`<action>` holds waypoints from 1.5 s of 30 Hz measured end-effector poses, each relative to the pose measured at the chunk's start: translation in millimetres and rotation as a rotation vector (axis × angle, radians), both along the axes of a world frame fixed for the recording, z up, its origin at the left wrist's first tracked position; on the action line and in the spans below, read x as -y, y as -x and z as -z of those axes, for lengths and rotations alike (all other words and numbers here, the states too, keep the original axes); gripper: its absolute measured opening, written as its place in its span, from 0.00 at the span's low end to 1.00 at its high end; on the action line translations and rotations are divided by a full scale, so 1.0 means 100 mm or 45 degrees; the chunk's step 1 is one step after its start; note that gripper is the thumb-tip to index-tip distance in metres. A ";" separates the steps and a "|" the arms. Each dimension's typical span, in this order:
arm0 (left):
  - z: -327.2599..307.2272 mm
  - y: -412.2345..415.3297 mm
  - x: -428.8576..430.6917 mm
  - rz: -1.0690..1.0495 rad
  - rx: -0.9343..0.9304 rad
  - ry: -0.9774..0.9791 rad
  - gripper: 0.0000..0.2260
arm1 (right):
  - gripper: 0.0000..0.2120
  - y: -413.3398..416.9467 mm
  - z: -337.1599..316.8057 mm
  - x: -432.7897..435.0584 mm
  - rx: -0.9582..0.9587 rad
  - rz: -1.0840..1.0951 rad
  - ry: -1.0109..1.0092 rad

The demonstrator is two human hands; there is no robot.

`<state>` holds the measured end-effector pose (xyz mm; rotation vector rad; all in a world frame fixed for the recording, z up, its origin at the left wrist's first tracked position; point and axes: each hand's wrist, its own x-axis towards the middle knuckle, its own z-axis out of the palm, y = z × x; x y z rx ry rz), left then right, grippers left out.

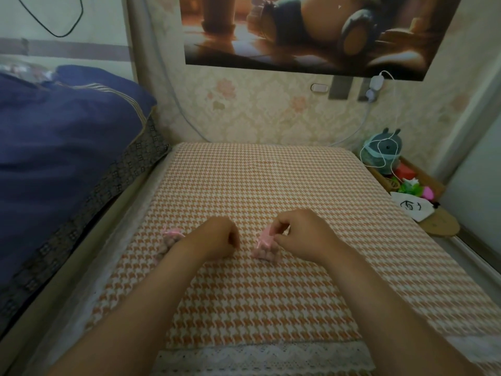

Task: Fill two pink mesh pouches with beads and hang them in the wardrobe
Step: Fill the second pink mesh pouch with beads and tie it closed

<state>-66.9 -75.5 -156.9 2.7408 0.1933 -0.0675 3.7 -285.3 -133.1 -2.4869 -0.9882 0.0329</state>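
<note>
Two pink mesh pouches filled with beads lie on the orange houndstooth tablecloth [260,185]. One pouch [263,248] sits between my hands; my right hand [301,237] pinches its gathered top and ribbon. The other pouch [169,241] lies at the left, partly hidden behind my left wrist. My left hand [217,237] rests on the cloth with its fingers curled, just left of the middle pouch; I cannot tell whether it holds a ribbon end. No wardrobe is in view.
A bed with a dark blue quilt [62,147] borders the table on the left. At the right stand a basket with a grey plush toy [383,149], colourful items, a white drawstring bag [412,208] and a white cable. A wall is behind.
</note>
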 end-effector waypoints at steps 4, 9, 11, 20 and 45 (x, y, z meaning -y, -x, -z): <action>-0.16 -0.05 0.22 -0.147 0.444 0.593 0.03 | 0.04 -0.05 0.01 0.03 0.019 0.018 0.008; -0.18 -0.09 0.49 0.001 0.478 0.640 0.03 | 0.01 -0.12 0.01 0.11 0.030 -0.005 0.042; -0.13 -0.12 0.53 0.021 0.428 0.542 0.02 | 0.01 -0.14 0.02 0.14 0.042 -0.013 0.058; -0.09 -0.17 0.53 0.015 0.430 0.263 0.06 | 0.02 -0.16 0.02 0.16 0.033 -0.024 0.055; -0.30 0.68 -0.25 -0.464 0.321 0.388 0.09 | 0.07 0.28 0.29 -0.80 -0.012 0.008 0.023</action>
